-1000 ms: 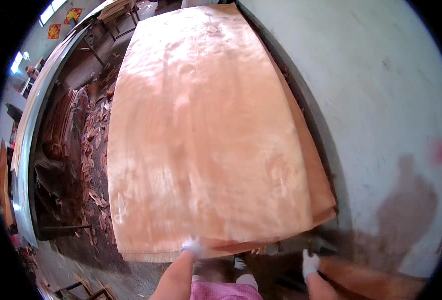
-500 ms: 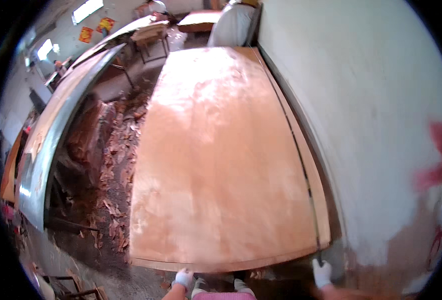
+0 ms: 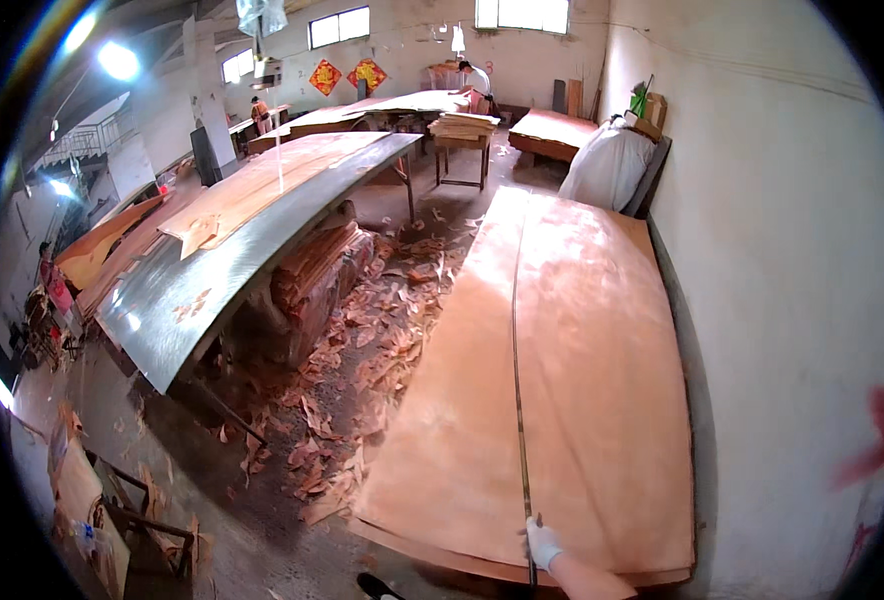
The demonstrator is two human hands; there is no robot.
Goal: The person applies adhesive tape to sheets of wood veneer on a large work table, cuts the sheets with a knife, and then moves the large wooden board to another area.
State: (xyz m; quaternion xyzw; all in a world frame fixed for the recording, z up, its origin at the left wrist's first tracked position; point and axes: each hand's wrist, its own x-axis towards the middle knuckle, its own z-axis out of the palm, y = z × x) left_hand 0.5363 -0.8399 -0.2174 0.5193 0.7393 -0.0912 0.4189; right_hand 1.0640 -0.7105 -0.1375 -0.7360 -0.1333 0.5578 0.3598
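Observation:
A long thin pole point(image 3: 518, 380), dark and slightly jointed in look, lies lengthwise over a wide stack of pale brown wood veneer sheets point(image 3: 602, 400). My right hand point(image 3: 542, 545), in a white glove, is closed around the pole's near end above the front edge of the stack. The pole's far tip reaches toward the back edge of the sheets. My left hand is out of the picture. A dark shoe point(image 3: 377, 586) shows at the lower edge, in front of the stack.
Left of the stack, torn veneer scraps point(image 3: 327, 420) litter the floor. Beyond them stands a long metal-topped table point(image 3: 252, 270) carrying veneer. A white wall point(image 3: 782, 300) runs close along the right. A white sack point(image 3: 610, 165) stands behind the stack. Another person point(image 3: 477, 82) bends over a far table.
The pole has shifted from the sheets' right edge to nearer their middle, my right hand moving left with it. My left hand has gone out of view. The view has tilted up and turned left.

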